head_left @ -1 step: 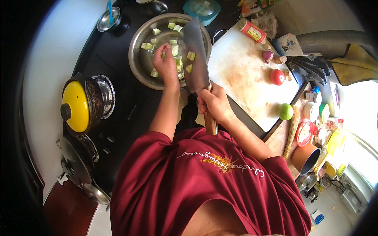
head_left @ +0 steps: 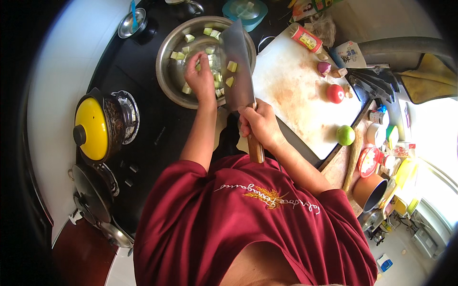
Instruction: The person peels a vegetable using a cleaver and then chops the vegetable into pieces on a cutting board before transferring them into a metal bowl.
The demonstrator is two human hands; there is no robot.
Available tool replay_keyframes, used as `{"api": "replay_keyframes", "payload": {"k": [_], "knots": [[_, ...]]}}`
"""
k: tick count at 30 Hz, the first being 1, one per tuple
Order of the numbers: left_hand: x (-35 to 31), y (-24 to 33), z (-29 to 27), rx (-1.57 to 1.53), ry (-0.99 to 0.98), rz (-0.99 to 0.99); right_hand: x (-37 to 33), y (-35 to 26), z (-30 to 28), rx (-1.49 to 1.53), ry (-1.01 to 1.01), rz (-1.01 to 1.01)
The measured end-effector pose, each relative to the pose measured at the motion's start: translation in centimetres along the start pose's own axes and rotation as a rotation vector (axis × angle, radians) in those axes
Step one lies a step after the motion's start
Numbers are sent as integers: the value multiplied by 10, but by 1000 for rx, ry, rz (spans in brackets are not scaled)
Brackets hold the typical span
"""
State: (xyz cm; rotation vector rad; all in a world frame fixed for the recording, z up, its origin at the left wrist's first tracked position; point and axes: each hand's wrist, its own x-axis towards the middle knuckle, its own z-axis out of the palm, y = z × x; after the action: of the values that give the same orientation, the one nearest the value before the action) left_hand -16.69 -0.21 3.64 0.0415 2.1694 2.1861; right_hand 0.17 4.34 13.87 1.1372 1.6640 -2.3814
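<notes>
My right hand grips the wooden handle of a cleaver. Its broad blade stretches forward over the right side of a steel bowl. Two pale green vegetable pieces rest on the blade's face. Inside the bowl lie several more cut chunks, pale with green skin. Over the bowl's middle, left of the blade, is my left hand with its fingers bent together. A bit of green shows beside those fingers, but whether they hold it is hidden.
Right of the bowl lies a white cutting board bearing a tomato, a round green vegetable and a purple onion. A yellow-lidded pot stands on the left. Behind the bowl is a blue lidded container. Knives lie beyond the board.
</notes>
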Motion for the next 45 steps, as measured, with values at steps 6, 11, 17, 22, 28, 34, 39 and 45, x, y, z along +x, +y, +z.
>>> {"api": "replay_keyframes", "payload": {"k": [6,11,17,22,28,34,39,45], "knots": [[-28,38,10,203,-382,724,6,-6,2,8,13,-36],[26,-28,-16,583,-237,668,-8,-8,-5,84,-16,-55],[27,0,-22,387,-205,473,-65,19,-74,-167,257,-118],[-52,25,60,29,-616,201,-144,57,-142,-517,536,-197],[-235,19,150,336,-1522,161,-243,135,-176,-437,1001,-155],[-346,-27,226,567,-1646,404,-285,163,-179,132,1146,-88],[-367,-59,254,568,-1570,399,-297,172,-208,211,1111,-103],[-338,-57,203,129,-1281,-247,-294,174,-245,127,993,-118]]}}
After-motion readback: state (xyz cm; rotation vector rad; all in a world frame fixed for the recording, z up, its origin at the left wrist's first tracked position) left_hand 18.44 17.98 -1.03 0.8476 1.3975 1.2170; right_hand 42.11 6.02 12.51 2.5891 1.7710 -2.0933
